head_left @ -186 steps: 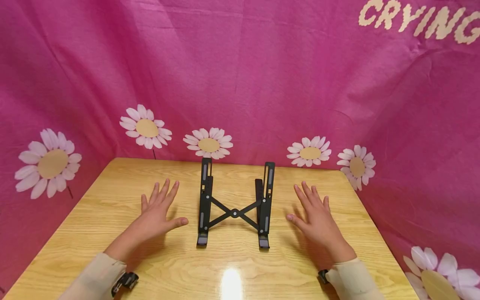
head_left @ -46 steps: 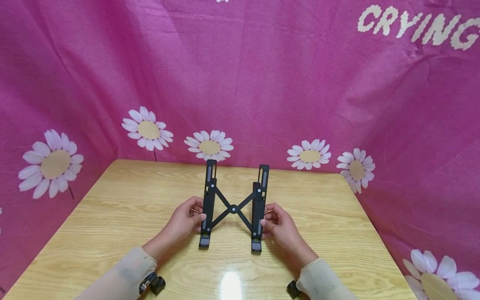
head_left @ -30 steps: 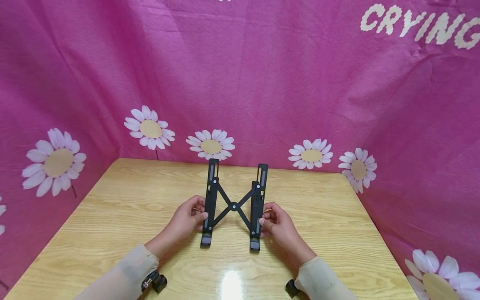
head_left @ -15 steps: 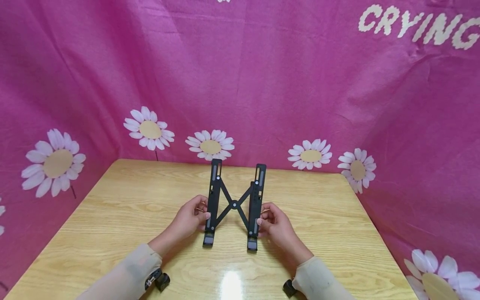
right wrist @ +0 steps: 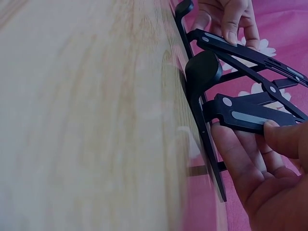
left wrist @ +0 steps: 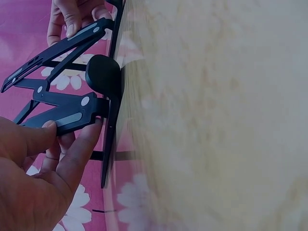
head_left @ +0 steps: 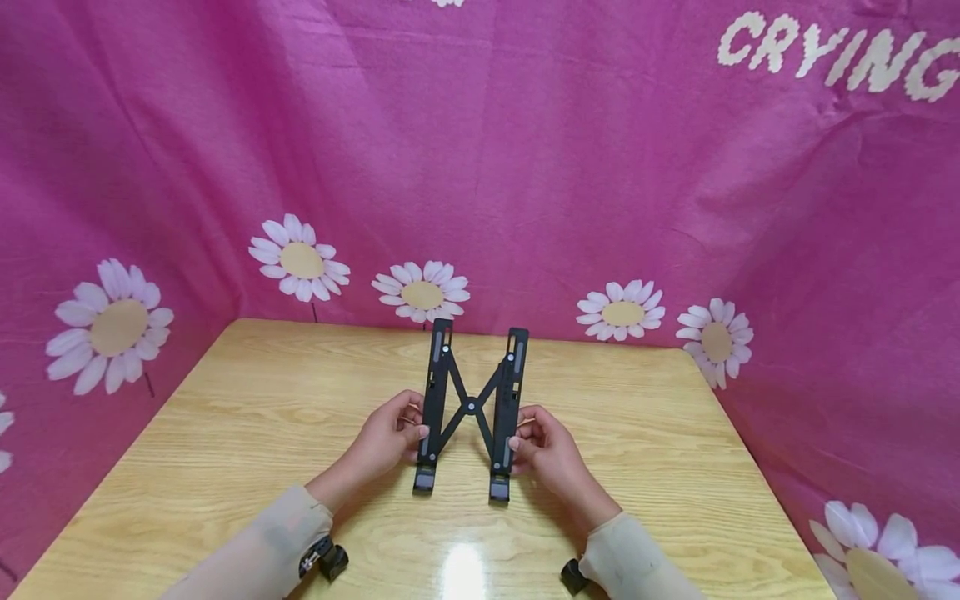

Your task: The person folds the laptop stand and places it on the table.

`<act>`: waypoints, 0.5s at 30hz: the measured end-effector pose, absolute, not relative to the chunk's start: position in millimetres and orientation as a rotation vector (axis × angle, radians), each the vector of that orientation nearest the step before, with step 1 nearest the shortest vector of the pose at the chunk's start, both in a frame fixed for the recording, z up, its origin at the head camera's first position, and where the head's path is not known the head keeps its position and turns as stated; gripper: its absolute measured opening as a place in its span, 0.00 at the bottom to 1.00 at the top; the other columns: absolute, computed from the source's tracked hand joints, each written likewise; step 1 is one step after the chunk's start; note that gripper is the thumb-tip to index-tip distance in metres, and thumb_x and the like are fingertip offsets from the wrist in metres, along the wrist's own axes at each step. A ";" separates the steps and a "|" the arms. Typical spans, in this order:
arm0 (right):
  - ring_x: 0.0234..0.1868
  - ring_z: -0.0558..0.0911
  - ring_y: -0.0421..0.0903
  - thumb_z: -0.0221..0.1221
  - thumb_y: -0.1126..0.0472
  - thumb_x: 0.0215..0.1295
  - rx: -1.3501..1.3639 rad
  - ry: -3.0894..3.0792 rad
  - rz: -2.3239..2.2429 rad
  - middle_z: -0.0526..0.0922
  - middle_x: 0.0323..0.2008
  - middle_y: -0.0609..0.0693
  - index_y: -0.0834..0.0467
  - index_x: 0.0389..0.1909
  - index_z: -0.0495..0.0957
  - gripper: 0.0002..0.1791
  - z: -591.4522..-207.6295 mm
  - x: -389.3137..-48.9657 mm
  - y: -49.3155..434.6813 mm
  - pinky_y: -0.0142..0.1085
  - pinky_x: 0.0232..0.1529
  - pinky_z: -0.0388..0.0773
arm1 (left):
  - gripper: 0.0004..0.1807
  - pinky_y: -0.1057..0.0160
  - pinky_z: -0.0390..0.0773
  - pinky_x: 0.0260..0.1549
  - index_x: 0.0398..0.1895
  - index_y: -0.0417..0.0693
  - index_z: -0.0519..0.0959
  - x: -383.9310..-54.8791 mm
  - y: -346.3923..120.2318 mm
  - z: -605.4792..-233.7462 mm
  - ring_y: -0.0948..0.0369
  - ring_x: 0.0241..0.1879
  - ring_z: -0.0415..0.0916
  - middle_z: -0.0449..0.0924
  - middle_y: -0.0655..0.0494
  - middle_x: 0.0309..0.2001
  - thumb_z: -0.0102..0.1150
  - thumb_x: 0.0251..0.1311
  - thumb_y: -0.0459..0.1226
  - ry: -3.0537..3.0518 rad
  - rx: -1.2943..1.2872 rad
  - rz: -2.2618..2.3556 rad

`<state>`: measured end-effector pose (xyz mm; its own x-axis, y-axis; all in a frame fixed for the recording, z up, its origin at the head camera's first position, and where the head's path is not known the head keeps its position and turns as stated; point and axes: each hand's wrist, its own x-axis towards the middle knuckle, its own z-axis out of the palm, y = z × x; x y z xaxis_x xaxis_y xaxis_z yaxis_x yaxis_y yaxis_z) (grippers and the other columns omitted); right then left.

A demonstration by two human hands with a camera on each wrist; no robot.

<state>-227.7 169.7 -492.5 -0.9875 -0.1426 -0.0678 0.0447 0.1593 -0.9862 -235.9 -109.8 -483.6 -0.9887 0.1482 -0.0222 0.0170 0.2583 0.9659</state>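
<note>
A black folding laptop stand (head_left: 435, 400) stands on the table, its two side arms linked by crossed bars that meet at a round pivot. My left hand (head_left: 392, 429) pinches the left arm near its lower end, thumb on top and fingers beneath. On the opposite side my right hand (head_left: 551, 450) holds the right arm the same way. In the left wrist view the left thumb (left wrist: 41, 134) lies along the grey pad strip of the arm. The right wrist view shows the right thumb (right wrist: 281, 137) on its arm, with the fingers curled under it.
The light wooden table (head_left: 262, 375) is backed on three sides by a pink cloth (head_left: 510, 167) printed with daisies and lettering. Small black wrist cameras (head_left: 333, 560) sit under both sleeves. A bright light reflection lies on the table's near part.
Both hands were open beside the stand at first, then took hold of its arms. Since then they have moved inward, bringing the arms closer together and narrowing the crossed bars.
</note>
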 end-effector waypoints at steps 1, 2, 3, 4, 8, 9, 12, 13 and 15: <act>0.32 0.84 0.51 0.59 0.76 0.69 -0.096 2.275 -1.947 0.79 0.36 0.58 0.59 0.55 0.74 0.17 -492.5 -227.7 169.6 0.49 0.34 0.89 | 0.13 0.54 0.87 0.25 0.48 0.48 0.77 -236.4 -109.5 -483.6 0.56 0.34 0.77 0.75 0.47 0.40 0.60 0.67 0.24 2.404 0.164 1.842; 0.32 0.84 0.51 0.59 0.76 0.69 -0.102 2.280 -1.944 0.79 0.36 0.58 0.59 0.55 0.74 0.17 -492.3 -227.6 169.5 0.49 0.34 0.89 | 0.12 0.54 0.87 0.25 0.48 0.48 0.77 -237.0 -109.2 -483.9 0.56 0.34 0.77 0.76 0.47 0.40 0.60 0.67 0.24 2.406 0.173 1.841; 0.31 0.84 0.51 0.59 0.76 0.69 -0.102 2.280 -1.944 0.79 0.36 0.58 0.59 0.55 0.74 0.17 -492.1 -227.7 169.4 0.49 0.34 0.89 | 0.13 0.54 0.87 0.25 0.48 0.49 0.77 -237.5 -108.9 -484.1 0.56 0.34 0.77 0.76 0.47 0.40 0.60 0.67 0.25 2.405 0.172 1.842; 0.31 0.84 0.51 0.59 0.76 0.69 -0.106 2.279 -1.947 0.79 0.36 0.58 0.59 0.55 0.74 0.17 -492.2 -227.9 169.5 0.49 0.34 0.89 | 0.13 0.54 0.87 0.25 0.48 0.49 0.77 -238.2 -108.6 -484.9 0.56 0.34 0.77 0.76 0.48 0.39 0.60 0.67 0.25 2.404 0.181 1.844; 0.31 0.84 0.50 0.59 0.75 0.69 -0.123 2.271 -1.959 0.79 0.36 0.58 0.60 0.55 0.74 0.16 -492.2 -228.2 169.5 0.49 0.33 0.88 | 0.12 0.53 0.87 0.25 0.48 0.49 0.77 -240.6 -107.1 -487.8 0.56 0.34 0.78 0.76 0.47 0.39 0.60 0.67 0.25 2.384 0.208 1.859; 0.31 0.83 0.50 0.58 0.75 0.69 -0.122 2.264 -1.963 0.79 0.36 0.59 0.60 0.55 0.74 0.16 -492.2 -228.2 169.6 0.49 0.33 0.88 | 0.13 0.53 0.87 0.25 0.48 0.49 0.77 -240.9 -106.5 -488.5 0.56 0.34 0.78 0.76 0.47 0.39 0.60 0.67 0.25 2.373 0.207 1.863; 0.31 0.84 0.50 0.58 0.75 0.69 -0.129 2.265 -1.961 0.79 0.36 0.59 0.60 0.54 0.74 0.16 -493.5 -228.4 169.2 0.49 0.34 0.89 | 0.13 0.53 0.87 0.25 0.48 0.48 0.76 -241.8 -104.1 -490.1 0.56 0.34 0.78 0.76 0.47 0.39 0.60 0.67 0.24 2.351 0.208 1.872; 0.31 0.84 0.50 0.58 0.76 0.69 -0.131 2.262 -1.963 0.79 0.36 0.59 0.60 0.54 0.74 0.16 -494.3 -228.6 169.0 0.49 0.34 0.89 | 0.13 0.54 0.87 0.25 0.48 0.48 0.76 -241.9 -103.2 -490.4 0.56 0.34 0.78 0.76 0.47 0.40 0.59 0.67 0.24 2.345 0.207 1.874; 0.31 0.84 0.50 0.58 0.76 0.69 -0.137 2.261 -1.964 0.79 0.36 0.59 0.60 0.54 0.74 0.16 -495.3 -228.9 168.5 0.49 0.34 0.89 | 0.13 0.54 0.87 0.25 0.48 0.48 0.76 -242.0 -101.4 -490.7 0.56 0.34 0.78 0.76 0.47 0.40 0.59 0.67 0.24 2.343 0.210 1.877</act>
<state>-228.9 168.5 -495.3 -0.9856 -0.1620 -0.0479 0.0248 0.1420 -0.9896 -242.0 -101.4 -490.7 -0.9815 0.1906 -0.0160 0.0259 0.2155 0.9762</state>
